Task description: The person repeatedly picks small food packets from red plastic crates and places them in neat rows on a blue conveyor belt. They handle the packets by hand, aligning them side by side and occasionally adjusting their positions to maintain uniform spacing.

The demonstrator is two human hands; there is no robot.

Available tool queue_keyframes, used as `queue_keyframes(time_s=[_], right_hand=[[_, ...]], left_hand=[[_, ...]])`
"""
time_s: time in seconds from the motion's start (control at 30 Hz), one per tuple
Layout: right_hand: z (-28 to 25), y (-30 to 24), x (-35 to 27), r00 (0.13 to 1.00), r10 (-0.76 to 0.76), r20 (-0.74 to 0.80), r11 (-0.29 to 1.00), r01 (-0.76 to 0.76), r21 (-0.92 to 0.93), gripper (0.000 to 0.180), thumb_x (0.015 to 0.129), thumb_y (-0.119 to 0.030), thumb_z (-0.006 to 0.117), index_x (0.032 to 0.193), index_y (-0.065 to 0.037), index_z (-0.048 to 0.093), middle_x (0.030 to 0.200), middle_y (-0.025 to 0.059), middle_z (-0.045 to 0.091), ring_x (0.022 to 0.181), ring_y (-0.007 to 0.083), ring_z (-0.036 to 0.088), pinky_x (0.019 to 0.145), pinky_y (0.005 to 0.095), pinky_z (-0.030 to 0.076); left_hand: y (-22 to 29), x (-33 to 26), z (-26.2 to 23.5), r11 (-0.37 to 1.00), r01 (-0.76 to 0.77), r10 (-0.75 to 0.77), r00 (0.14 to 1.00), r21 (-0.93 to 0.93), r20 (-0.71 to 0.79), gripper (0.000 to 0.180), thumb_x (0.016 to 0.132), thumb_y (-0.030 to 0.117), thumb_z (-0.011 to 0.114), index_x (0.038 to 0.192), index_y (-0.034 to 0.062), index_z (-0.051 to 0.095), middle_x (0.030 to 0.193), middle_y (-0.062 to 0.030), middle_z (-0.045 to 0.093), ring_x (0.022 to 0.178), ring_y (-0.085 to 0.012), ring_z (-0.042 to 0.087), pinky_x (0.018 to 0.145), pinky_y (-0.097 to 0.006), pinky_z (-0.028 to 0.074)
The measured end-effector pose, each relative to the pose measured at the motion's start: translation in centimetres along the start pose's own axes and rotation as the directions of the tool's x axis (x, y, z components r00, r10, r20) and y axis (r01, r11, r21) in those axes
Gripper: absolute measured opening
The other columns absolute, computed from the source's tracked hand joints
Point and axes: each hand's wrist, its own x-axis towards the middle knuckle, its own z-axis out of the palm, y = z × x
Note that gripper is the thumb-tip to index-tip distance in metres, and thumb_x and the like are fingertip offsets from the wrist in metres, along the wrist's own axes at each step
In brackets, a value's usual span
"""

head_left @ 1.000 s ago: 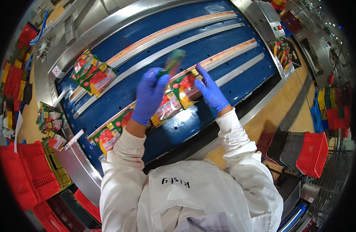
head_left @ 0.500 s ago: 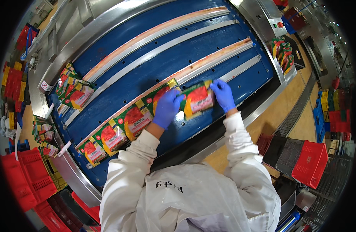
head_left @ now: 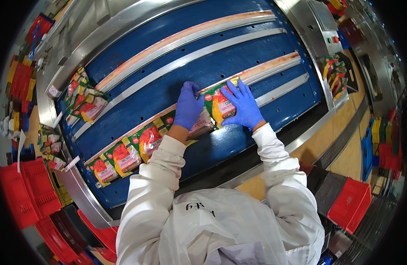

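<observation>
Both my hands wear blue gloves. My right hand (head_left: 244, 105) lies spread over a green, red and yellow food pouch (head_left: 217, 106), pressing it flat at the right end of a row. My left hand (head_left: 189, 107) is closed, its fingertips bunched by that pouch's upper left corner; whether they pinch anything is hidden. Partly under the left hand lies another such pouch (head_left: 202, 125). Further left in the row are similar pouches (head_left: 123, 157), several in all, their upper edges along a pale, red-stained strip (head_left: 274, 64).
The blue machine bed (head_left: 238, 48) carries parallel metal bars. A pile of pouches (head_left: 85, 102) sits at its left end, and more pouches (head_left: 334, 76) hang beyond the right edge. Red crates (head_left: 28, 194) stand at left, another red crate (head_left: 350, 205) at lower right.
The pouch held between both hands has been set down at the row's right end. My right hand has spread over it, and my left hand has moved up to its corner.
</observation>
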Motion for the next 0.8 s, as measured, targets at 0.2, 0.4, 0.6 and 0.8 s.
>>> queue_keyframes(time_s=[0.2, 0.4, 0.6, 0.8], right_hand=[[-0.2, 0.0, -0.3, 0.998, 0.054, 0.012, 0.998, -0.054, 0.016, 0.104, 0.049, -0.055, 0.084, 0.141, -0.023, 0.045, 0.152, 0.0119, 0.03, 0.139, 0.0489, 0.015, 0.112, 0.0583, 0.019], [0.0, -3.6, 2.1, 0.989, 0.126, -0.084, 0.971, -0.106, 0.214, 0.075, 0.06, -0.035, 0.085, 0.129, -0.022, 0.058, 0.149, 0.0118, 0.032, 0.138, 0.0458, 0.018, 0.112, 0.0554, 0.023], [0.1, -10.7, 5.1, 0.993, 0.052, -0.106, 0.968, -0.024, 0.251, 0.057, 0.072, -0.027, 0.079, 0.126, -0.023, 0.059, 0.146, 0.0114, 0.034, 0.138, 0.0438, 0.019, 0.112, 0.0539, 0.022], [1.1, -18.5, 13.0, 0.987, 0.027, -0.159, 0.792, 0.076, 0.606, 0.062, 0.084, -0.028, 0.07, 0.137, -0.009, 0.045, 0.146, 0.0144, 0.035, 0.139, 0.0354, 0.024, 0.114, 0.0428, 0.021]], left_hand=[[-5.9, -0.6, -15.4, 0.947, -0.107, 0.3, 0.63, 0.303, -0.716, 0.043, 0.082, 0.012, 0.069, 0.119, -0.0012, 0.049, 0.118, -0.0164, 0.047, 0.105, -0.0237, 0.049, 0.088, -0.034, 0.044], [-21.5, -0.8, -32.4, 0.936, 0.175, 0.2, 0.451, 0.306, -0.87, 0.036, 0.09, 0.018, 0.06, 0.117, -0.0039, 0.052, 0.112, -0.0207, 0.055, 0.104, -0.0302, 0.052, 0.087, -0.04, 0.043], [-17.5, -0.3, -30.6, 0.909, 0.048, 0.266, 0.697, 0.414, -0.666, 0.024, 0.095, 0.021, 0.049, 0.096, -0.0015, 0.057, 0.092, -0.0246, 0.06, 0.085, -0.0414, 0.057, 0.076, -0.045, 0.045], [-8.0, -0.5, -27.4, 0.804, -0.251, 0.521, 0.734, 0.539, -0.436, 0.02, 0.095, 0.015, 0.045, 0.102, -0.0024, 0.053, 0.089, -0.0244, 0.057, 0.084, -0.0396, 0.058, 0.068, -0.047, 0.048]])
